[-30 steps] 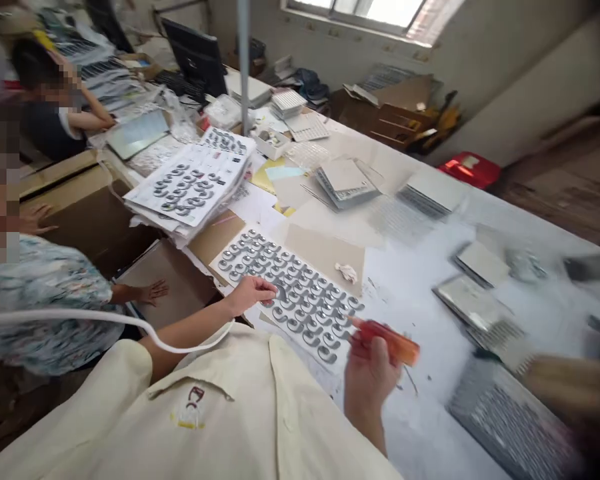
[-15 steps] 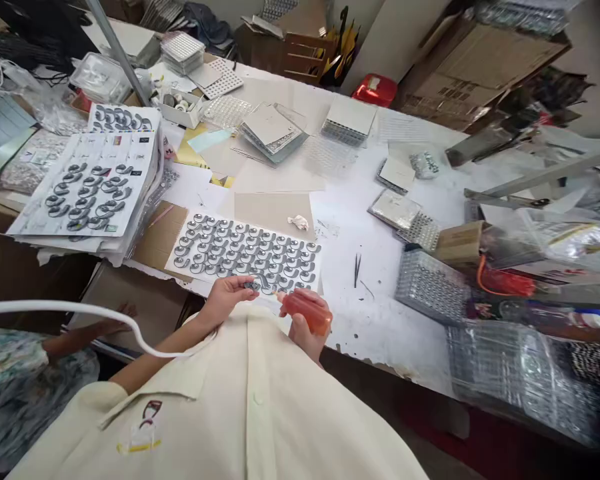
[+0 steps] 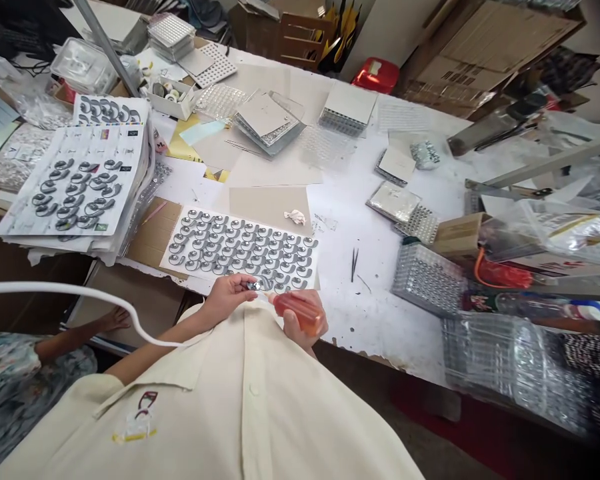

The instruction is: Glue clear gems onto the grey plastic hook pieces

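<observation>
Between the fingertips of my left hand [image 3: 230,297] is a small grey piece with a shiny round spot [image 3: 255,286]. My right hand [image 3: 300,327] is wrapped round a squeeze bottle of orange-red liquid [image 3: 300,312], tilted so that its narrow nozzle points left at the piece. Tip and piece are very close; whether they touch I cannot tell. Just beyond both hands lies a white sheet [image 3: 176,257] bearing rows of grey curved shapes, each with a shiny round part.
A stack of printed sheets [image 3: 95,193] stands at the left. Black tweezers [image 3: 355,265] and a crumpled white scrap [image 3: 295,217] lie on the white table [image 3: 360,320]. Trays of small shiny parts [image 3: 427,277] line the right. Another person's hand [image 3: 114,320] shows at lower left.
The bottle's nozzle has come closer to the piece in my left hand. The piece's shiny round spot now faces up more visibly. The whole view has shifted slightly.
</observation>
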A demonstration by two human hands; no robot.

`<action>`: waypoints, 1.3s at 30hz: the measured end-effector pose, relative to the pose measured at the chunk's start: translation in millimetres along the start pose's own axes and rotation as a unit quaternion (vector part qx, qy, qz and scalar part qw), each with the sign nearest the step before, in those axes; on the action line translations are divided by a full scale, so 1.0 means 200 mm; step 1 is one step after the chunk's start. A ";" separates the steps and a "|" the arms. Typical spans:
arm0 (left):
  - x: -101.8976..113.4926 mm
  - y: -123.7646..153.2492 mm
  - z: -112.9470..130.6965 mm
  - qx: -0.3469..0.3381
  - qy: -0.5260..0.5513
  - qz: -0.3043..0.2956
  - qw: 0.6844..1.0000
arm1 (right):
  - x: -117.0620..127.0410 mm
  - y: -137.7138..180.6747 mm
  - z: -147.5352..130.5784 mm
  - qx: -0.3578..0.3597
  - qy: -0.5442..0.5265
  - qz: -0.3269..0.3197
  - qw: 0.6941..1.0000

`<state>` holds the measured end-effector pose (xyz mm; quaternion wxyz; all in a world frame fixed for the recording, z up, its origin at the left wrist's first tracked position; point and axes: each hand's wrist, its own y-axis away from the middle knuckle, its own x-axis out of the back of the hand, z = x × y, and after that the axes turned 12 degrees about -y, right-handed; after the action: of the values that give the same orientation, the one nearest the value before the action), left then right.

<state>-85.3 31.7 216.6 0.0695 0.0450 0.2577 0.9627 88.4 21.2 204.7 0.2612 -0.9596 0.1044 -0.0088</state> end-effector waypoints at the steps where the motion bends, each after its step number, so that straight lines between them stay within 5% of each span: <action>1: 0.00 0.00 0.00 -0.002 -0.009 -0.002 1.000 | 0.00 0.00 0.00 0.011 0.006 0.006 1.000; 39: -0.02 -0.01 -0.06 -0.010 -0.049 -0.014 0.999 | -0.01 0.02 0.03 0.034 0.002 -0.026 0.999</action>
<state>-82.7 26.8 205.8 0.0957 0.0882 0.2449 0.9608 85.2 21.5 198.3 0.2931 -0.9525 0.0798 -0.0209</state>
